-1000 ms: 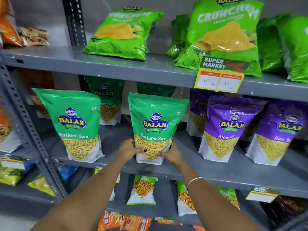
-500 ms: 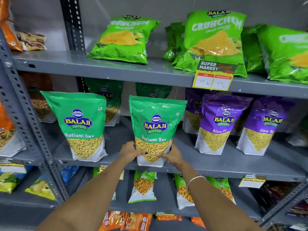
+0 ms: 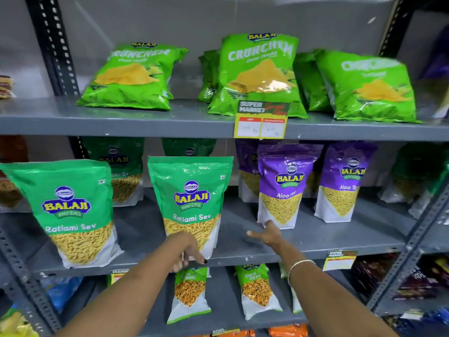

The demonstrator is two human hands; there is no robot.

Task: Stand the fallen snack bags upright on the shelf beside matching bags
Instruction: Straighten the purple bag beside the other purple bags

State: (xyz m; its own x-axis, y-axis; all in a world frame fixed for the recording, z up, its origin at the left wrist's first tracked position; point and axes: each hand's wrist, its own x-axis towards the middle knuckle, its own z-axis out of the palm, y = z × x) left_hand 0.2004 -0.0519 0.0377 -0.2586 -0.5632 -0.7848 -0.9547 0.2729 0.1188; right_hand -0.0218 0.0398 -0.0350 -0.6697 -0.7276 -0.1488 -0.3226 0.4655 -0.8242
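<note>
Standing glossy green pouch [image 3: 190, 203], left hand [image 3: 188, 250] touching, grey metal shelf [image 3: 303, 242]

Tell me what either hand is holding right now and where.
Nothing is held. The left hand is at the Ratlami Sev bag base; the right hand is open.

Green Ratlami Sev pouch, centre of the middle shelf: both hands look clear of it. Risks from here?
1. The green Ratlami Sev pouch stands at the grey shelf's front edge; the left hand, close to its base, might knock it over.
2. The open right hand reaches by the purple Aloo Sev pouch and could nudge it.
</note>
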